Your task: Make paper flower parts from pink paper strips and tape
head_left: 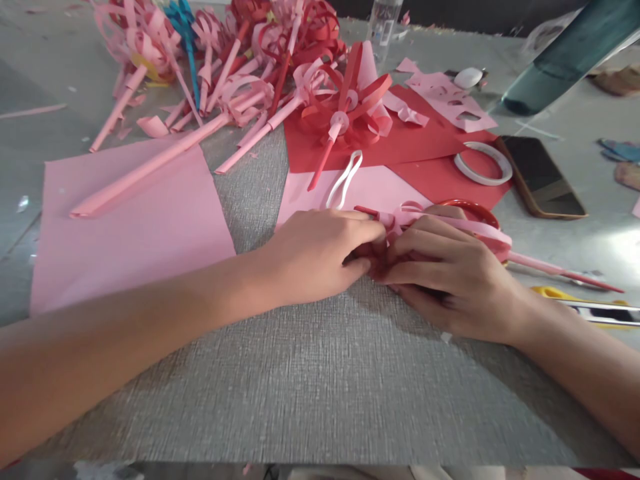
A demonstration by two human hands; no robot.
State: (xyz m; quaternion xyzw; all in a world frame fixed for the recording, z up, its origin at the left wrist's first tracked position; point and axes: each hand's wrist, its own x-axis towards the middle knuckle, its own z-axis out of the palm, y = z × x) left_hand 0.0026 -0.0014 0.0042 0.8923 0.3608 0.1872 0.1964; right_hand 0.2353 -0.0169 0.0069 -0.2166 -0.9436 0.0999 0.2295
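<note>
My left hand and my right hand meet at the fingertips, low over the grey textured table. Both are closed in a pinch. A hint of red shows between them, but the fingers hide what it is. Just behind the fingertips lies a pink paper strip piece with a short red end. Beyond my right hand, a thin pink paper stick with a red tip points right, beside a red curved rim. A white narrow loop rests behind my left hand on pink paper.
Many curled-paper flowers on rolled sticks are heaped at the back. A pink sheet lies left, red sheets behind. To the right are a tape roll, a phone, a yellow cutter and a teal bottle.
</note>
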